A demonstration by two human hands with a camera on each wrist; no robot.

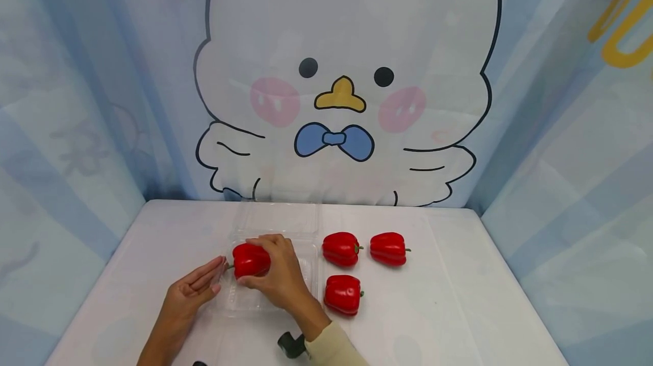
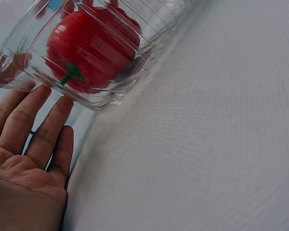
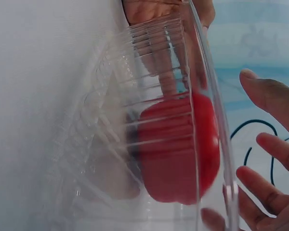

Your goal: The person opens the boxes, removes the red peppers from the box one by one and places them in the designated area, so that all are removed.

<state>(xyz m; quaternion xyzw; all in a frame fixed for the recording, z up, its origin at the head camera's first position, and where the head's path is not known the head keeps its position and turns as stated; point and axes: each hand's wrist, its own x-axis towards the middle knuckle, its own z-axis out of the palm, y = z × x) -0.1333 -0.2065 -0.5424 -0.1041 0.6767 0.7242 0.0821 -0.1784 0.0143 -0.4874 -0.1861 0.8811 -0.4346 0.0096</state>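
Observation:
A red bell pepper point(image 1: 250, 259) with its green stem pointing left lies inside the left part of a clear plastic clamshell container point(image 1: 255, 303). My right hand point(image 1: 279, 269) arches over this pepper, thumb on the near side and fingers on the far side. In the right wrist view, its spread fingers point(image 3: 260, 185) stand apart from the pepper. Straight fingers of my left hand point(image 1: 191, 289) touch the container's left rim. The left wrist view shows these fingers point(image 2: 43, 134) extended beneath the rim, with the pepper point(image 2: 94, 50) behind the clear wall.
To the container's right, three more red bell peppers lie on the white table point(image 1: 439, 309): one near the container point(image 1: 340, 249), one farther right point(image 1: 389, 249) and one closer to me point(image 1: 343, 294). The raised clear lid point(image 1: 278, 218) is behind. A printed curtain point(image 1: 336, 173) hangs at the back.

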